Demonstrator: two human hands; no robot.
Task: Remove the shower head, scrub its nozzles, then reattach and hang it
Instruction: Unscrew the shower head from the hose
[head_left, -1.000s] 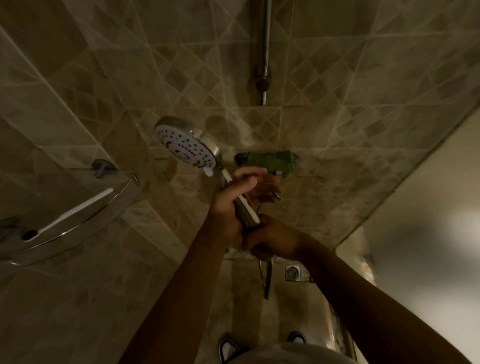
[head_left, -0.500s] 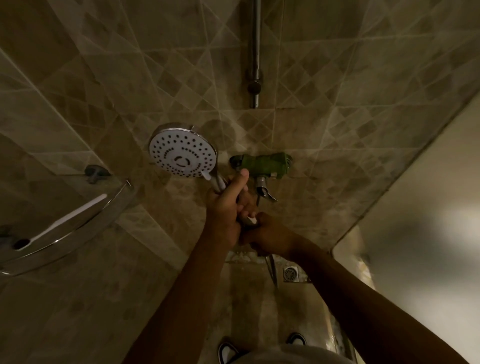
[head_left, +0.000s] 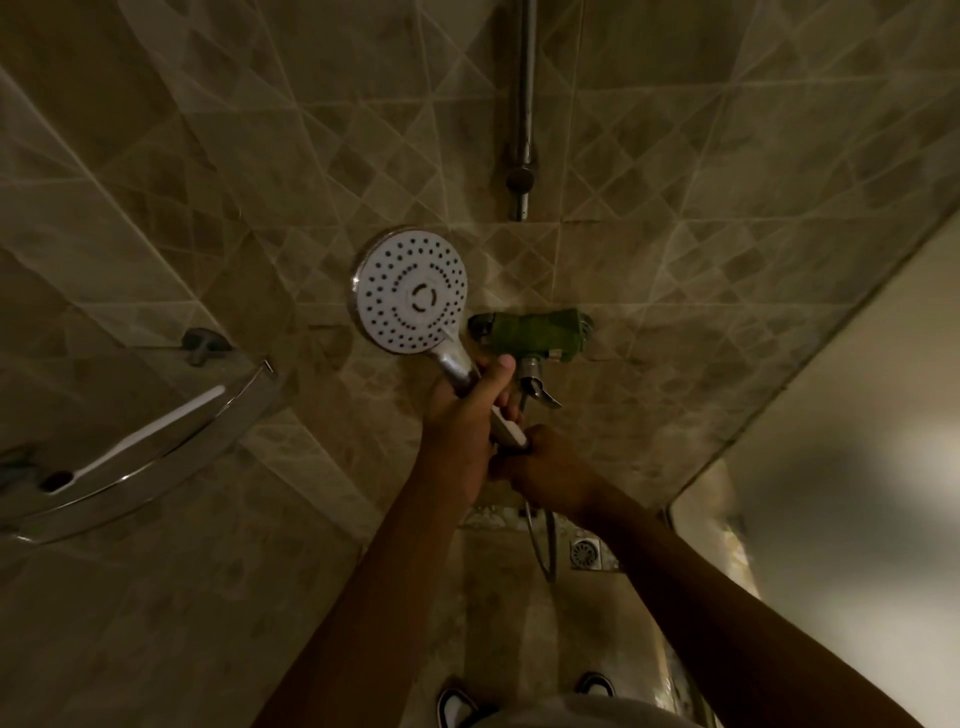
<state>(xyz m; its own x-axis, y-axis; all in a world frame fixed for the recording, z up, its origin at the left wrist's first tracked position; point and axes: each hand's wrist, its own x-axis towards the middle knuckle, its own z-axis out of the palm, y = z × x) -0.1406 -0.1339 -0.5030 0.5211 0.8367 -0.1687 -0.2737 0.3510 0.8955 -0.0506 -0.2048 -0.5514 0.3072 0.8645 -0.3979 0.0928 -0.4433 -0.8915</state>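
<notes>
Right hand: you clench the handle's lower end, at the hose joint.
Left hand: you grasp the handle above it.
Shower head: off its rail, nozzles facing you, beside the green mixer.
Handling: likely light, rigid, slippery chrome; keep 2 hands on the handle.

A home bathroom's shower stall: patterned beige tiles cover the walls, a chrome riser rail runs up above a green-wrapped mixer tap, a glass corner shelf is mounted, and a floor drain sits below.
</notes>
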